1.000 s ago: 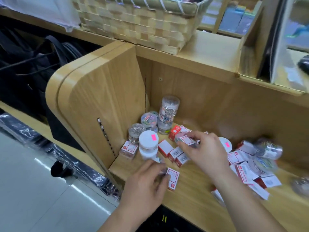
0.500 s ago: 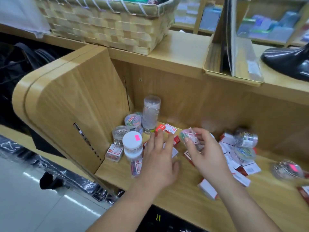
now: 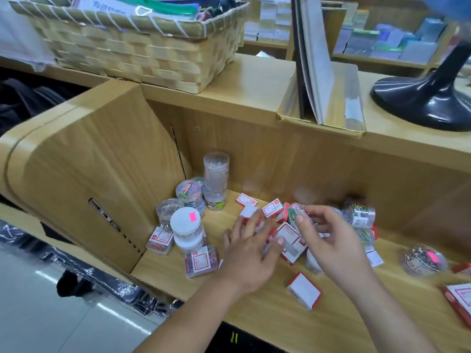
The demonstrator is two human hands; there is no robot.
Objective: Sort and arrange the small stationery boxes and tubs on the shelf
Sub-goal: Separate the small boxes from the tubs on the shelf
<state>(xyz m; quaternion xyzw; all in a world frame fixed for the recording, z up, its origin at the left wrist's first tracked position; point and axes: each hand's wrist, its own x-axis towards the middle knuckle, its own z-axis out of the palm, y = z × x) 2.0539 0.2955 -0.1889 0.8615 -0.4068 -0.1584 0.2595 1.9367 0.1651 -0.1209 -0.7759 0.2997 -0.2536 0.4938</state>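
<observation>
Small red-and-white boxes lie scattered over a wooden shelf. Clear round tubs of paper clips stand stacked in the left corner beside a white-lidded tub with a pink sticker. My left hand rests with spread fingers on several boxes in the middle. My right hand pinches a small clear box of coloured clips between thumb and fingers, just above the pile. Another red-and-white box lies alone near the front edge.
A tall clear tub stands against the shelf's back wall. More tubs and one tub with a pink sticker lie to the right. Above, the counter holds a woven basket and a black stand base. A wooden side panel closes the left.
My left hand has moved up from the front edge onto the boxes in the middle. My right hand has lifted the small clear clip box. The camera has swung right.
</observation>
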